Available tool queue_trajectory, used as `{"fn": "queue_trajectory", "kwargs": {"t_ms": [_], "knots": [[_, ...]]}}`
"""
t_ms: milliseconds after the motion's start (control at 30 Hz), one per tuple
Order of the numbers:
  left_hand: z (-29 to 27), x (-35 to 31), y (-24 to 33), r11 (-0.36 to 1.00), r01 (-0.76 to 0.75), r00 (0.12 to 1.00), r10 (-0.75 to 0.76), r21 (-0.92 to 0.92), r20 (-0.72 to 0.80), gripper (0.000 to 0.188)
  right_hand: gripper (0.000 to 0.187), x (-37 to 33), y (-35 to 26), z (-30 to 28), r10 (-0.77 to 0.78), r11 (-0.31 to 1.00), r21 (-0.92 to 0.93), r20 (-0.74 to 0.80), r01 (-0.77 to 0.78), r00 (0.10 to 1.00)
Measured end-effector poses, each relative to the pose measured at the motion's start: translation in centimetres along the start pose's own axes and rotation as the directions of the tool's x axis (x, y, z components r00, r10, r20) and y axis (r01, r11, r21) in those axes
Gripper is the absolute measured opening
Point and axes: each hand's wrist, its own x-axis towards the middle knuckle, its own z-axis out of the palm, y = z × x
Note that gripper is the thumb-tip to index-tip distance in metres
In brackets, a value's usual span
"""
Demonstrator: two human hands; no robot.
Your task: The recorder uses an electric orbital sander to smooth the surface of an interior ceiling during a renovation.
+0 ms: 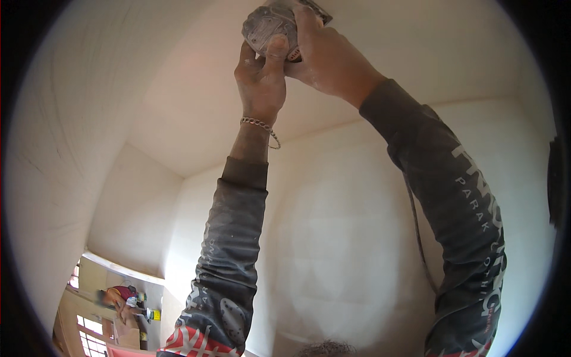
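Observation:
Overhead, a dust-covered grey power sander is held up against the pale ceiling, at the top of the head view. My left hand, with a chain bracelet at its wrist, is closed on the sander's near side, the thumb pressed to its body. From the right, my right hand wraps round the other part of the tool. A dark corner of the sander's flat pad shows beyond the right fingers; the rest of the pad is hidden. Both arms are raised in dark printed sleeves.
A dark cable hangs beside my right sleeve. Pale walls surround me, one rising close on the left. Beyond an opening at lower left are another person, a yellow bucket and a barred window.

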Motion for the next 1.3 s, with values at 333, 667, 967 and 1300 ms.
{"fn": "queue_trajectory", "kwargs": {"t_ms": [333,667,967,1300], "knots": [[-1.8,-0.7,0.2,0.997,0.017,1.0,-0.018,0.081,0.004,0.076,0.087,-0.2,-0.6,2.4,-0.107,0.994,-0.029,-0.096,0.105,0.99],[-1.1,0.3,1.3,0.993,0.03,0.999,-0.034,0.112,0.027,0.072,0.086,-0.2,-1.5,0.9,0.091,0.994,0.072,-0.049,-0.087,0.995],[-2.0,1.7,3.1,0.991,0.086,0.996,-0.086,0.107,-0.005,0.076,0.089,2.0,-1.8,0.8,-0.194,0.969,0.122,-0.167,0.215,0.967],[-3.0,2.0,3.3,0.999,0.039,0.999,-0.039,0.02,0.028,0.08,0.084,3.2,-2.4,1.4,-0.22,0.951,0.178,-0.18,0.252,0.959]]}}
